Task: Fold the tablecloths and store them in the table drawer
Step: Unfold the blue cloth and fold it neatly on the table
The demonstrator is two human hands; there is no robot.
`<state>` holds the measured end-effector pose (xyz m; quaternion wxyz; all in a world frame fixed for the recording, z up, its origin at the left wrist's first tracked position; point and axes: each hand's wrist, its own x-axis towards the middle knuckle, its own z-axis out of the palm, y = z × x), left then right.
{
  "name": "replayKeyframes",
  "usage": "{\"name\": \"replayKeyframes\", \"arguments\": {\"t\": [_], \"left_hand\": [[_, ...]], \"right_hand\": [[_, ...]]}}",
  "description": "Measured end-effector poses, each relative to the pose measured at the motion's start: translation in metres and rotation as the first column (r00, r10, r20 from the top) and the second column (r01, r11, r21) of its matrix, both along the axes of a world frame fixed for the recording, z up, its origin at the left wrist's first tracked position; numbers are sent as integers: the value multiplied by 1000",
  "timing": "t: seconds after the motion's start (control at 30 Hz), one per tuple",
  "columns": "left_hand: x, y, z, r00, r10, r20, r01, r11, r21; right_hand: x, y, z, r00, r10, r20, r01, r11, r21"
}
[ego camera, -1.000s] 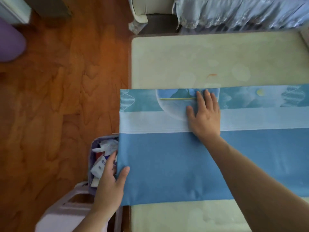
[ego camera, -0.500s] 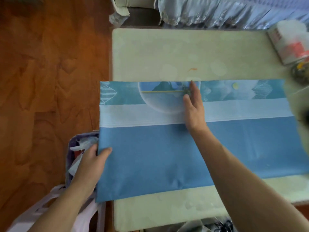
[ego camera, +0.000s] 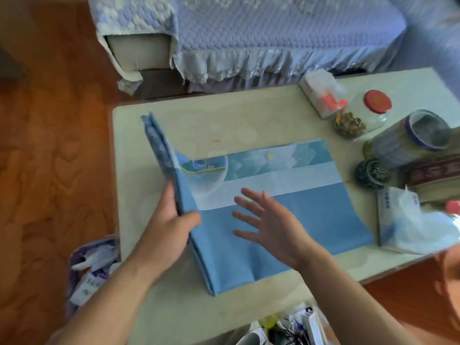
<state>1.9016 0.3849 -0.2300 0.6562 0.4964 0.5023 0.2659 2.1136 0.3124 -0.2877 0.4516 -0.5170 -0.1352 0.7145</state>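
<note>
— Two hands over one blue tablecloth, which lies on the pale table.
— L hand?
— Left hand grips the cloth's left end, thumb on top, fingers underneath. That end is lifted off the table and stands up as a stacked, folded flap, its far tip toward the table's back-left corner.
— R hand?
— Right hand has fingers spread and straight, holding nothing, above the plain blue band near the cloth's middle. Can't tell if it touches the fabric; it's a bit blurred.
— Rest of the cloth?
— Flat on the table: patterned strip w/ a small yellow dot along the far edge, a white band next, then plain blue nearest the person.
— Other stuff?
— Right side of the table: red-lidded jar, tissue box, a clear-lidded tin lying on its side, a tissue pack just beside the cloth's right edge. Waste bin w/ papers on the wood floor, left of the table. Sofa w/ a lilac quilted cover behind.
</note>
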Motion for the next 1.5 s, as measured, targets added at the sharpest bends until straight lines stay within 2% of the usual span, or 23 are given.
{"name": "replayKeyframes", "arguments": {"t": [0.03, 0.1, 0.17, 0.23, 0.3, 0.37, 0.4, 0.5, 0.57, 0.7, 0.77, 0.87, 0.93, 0.97, 1.0, 1.03, 1.07, 1.13, 1.17, 1.23, 1.33, 1.43, 1.5], "left_hand": [[35, -7, 8, 993, -112, -22, 113, 992, 61], [107, -27, 15, 946, -309, -99, 319, 941, 115], [167, -45, 9, 904, -426, -45, 428, 899, 95], [197, -58, -20, 924, -379, -51, 383, 914, 136], [190, -68, -63, 937, -188, -293, 284, 900, 331], [161, -82, -103, 852, -11, -523, 321, 800, 507], [144, -93, -122, 776, 8, -631, 406, 759, 509], [106, -126, -163, 550, -103, -829, 646, 681, 344], [105, -146, -182, 501, -150, -852, 661, 702, 265], [123, -164, -182, 654, -77, -752, 397, 882, 255], [113, -168, -180, 719, -61, -692, 326, 909, 259], [68, -162, -137, 888, -143, -437, 205, 974, 98], [14, -132, -88, 991, 68, -116, -86, 984, -158], [-22, -112, -65, 971, 224, 87, -185, 927, -325], [-58, -90, -41, 912, 293, 289, -135, 876, -463], [-88, -72, -21, 880, 338, 334, -139, 854, -501], [-121, -62, -11, 891, 407, 200, -295, 855, -427], [-161, -28, -18, 907, 410, 95, -315, 811, -493], [-175, -13, -25, 922, 387, 36, -309, 787, -535], [-177, 0, -54, 950, 198, -243, -296, 820, -490], [-169, 8, -114, 867, 31, -497, -285, 849, -445], [-166, 18, -156, 826, 85, -557, -352, 850, -392], [-170, 36, -179, 817, 113, -566, -344, 882, -321]], "right_hand": [[21, 11, 22, 998, -18, -53, 20, 999, 47], [66, 26, 54, 999, -10, 49, 5, 994, 106], [111, 34, 55, 912, 13, 410, -48, 996, 75], [147, 35, 32, 685, 42, 727, -14, 999, -44], [165, 35, 12, 482, 137, 866, -62, 990, -123], [181, 38, 4, 256, 152, 955, -111, 986, -127], [190, 39, 5, 211, 126, 969, -102, 989, -106], [219, 30, 0, 251, 96, 963, 5, 995, -101], [226, 23, -6, 300, 176, 937, 34, 980, -196], [206, 42, 30, 364, 226, 904, -115, 974, -198], [188, 64, 72, 424, 239, 874, -210, 964, -162], [144, 91, 139, 610, 228, 759, -328, 944, -20], [89, 105, 163, 677, 220, 702, -376, 924, 72], [52, 108, 168, 702, 239, 671, -400, 912, 93], [15, 110, 168, 739, 284, 612, -426, 900, 97], [-23, 109, 160, 777, 354, 520, -460, 884, 85], [-56, 106, 145, 791, 434, 431, -506, 860, 63], [-96, 99, 96, 705, 514, 488, -583, 813, -14], [-99, 95, 69, 615, 501, 609, -593, 803, -62], [-77, 85, 18, 388, 466, 795, -562, 803, -196], [-7, 65, -44, 94, 464, 881, -408, 825, -392], [63, 69, -76, -95, 479, 873, -280, 828, -485], [91, 85, -93, -156, 469, 869, -250, 833, -494]]}}
